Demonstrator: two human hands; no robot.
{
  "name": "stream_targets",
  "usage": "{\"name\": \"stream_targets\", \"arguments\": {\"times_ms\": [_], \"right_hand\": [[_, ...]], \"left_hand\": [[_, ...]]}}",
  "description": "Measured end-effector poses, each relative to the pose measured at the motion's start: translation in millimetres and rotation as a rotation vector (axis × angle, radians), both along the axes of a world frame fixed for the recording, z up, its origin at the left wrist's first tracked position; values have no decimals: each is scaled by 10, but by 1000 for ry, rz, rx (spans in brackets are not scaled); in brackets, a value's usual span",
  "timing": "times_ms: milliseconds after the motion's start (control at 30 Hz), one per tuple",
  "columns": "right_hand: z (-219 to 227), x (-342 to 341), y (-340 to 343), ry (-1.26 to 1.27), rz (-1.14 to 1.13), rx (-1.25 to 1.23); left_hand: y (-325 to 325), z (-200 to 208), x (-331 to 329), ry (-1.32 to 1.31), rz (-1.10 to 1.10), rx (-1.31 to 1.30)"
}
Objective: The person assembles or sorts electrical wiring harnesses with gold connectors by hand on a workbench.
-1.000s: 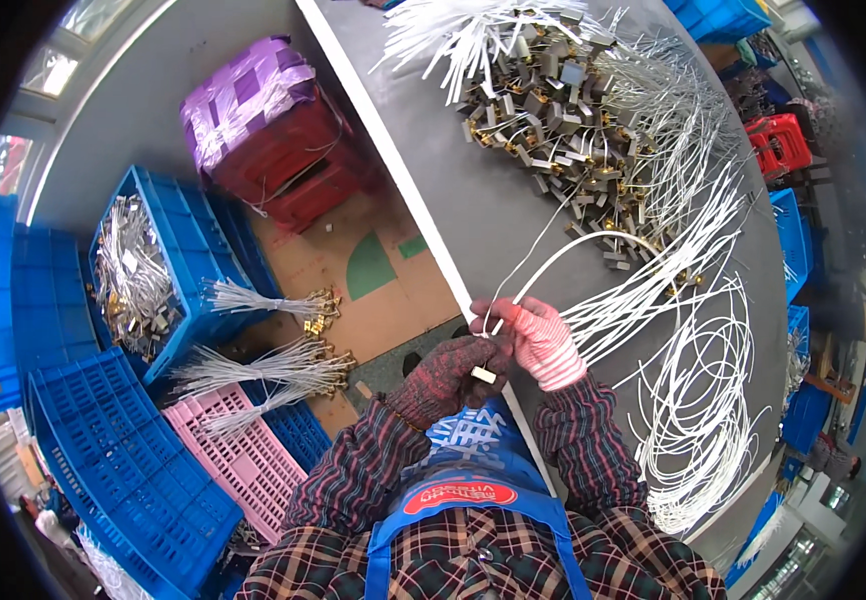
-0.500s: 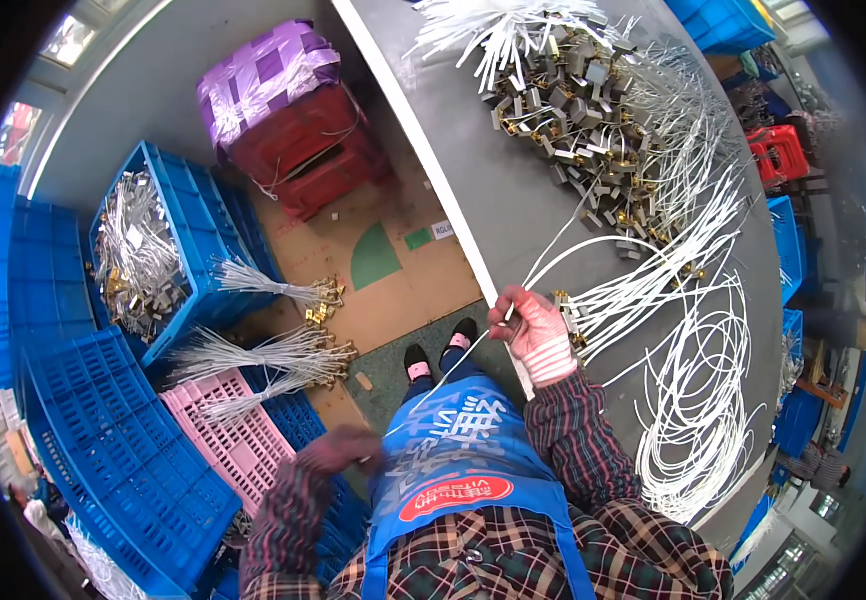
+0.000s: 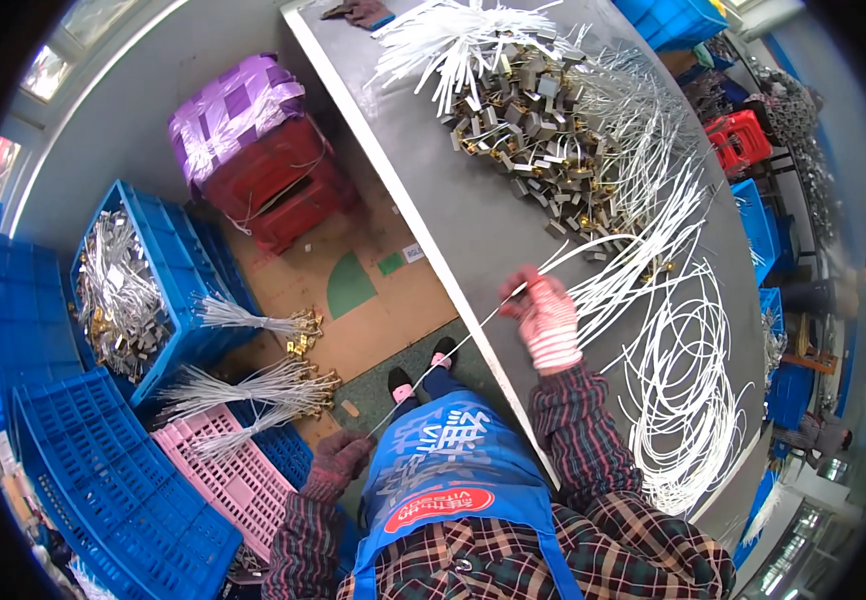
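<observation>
A thin pale wire (image 3: 422, 379) runs taut and slanting across the front of my blue apron, between my two hands. My left hand (image 3: 341, 462), in a dark red glove, is closed on its lower end beside the apron. Over the table's near edge, my right hand (image 3: 545, 318) in a red-and-white striped glove pinches the upper part. White tubing (image 3: 593, 243) reaches those right fingertips from the bundle beyond; how it meets the wire is hidden. Close to that hand lie a bundle of white tubes (image 3: 621, 285) and a pile of grey metal blocks with brass-coloured parts (image 3: 543, 125).
Loose coils of white tubing (image 3: 693, 400) lie on the grey table (image 3: 423, 120). A dark glove (image 3: 361, 12) rests at its far end. Leftward are a filled blue crate (image 3: 208, 255), wire bundles (image 3: 253, 385), a pink basket (image 3: 238, 480) and red stools (image 3: 283, 190) under purple wrapping.
My right hand has moved from the table's edge further over the tabletop. The left hand, blurred before, now shows sharply with the wire stretched tight. The whole view has shifted a little.
</observation>
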State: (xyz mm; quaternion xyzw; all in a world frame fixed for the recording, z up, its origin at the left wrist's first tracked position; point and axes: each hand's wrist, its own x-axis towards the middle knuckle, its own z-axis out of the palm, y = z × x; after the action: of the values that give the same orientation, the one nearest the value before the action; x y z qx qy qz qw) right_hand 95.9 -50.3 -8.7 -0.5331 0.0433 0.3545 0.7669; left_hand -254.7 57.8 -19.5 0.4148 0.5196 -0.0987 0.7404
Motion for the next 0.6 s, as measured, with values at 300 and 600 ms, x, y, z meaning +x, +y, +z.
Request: {"name": "stream_targets", "arguments": {"times_ms": [300,600], "right_hand": [[206,418,-48,-111,-164,15],[154,415,-126,-66,-116,-44]], "left_hand": [[93,-118,-257,46,8,-53],[100,-148,-316,70,-16,-100]]}}
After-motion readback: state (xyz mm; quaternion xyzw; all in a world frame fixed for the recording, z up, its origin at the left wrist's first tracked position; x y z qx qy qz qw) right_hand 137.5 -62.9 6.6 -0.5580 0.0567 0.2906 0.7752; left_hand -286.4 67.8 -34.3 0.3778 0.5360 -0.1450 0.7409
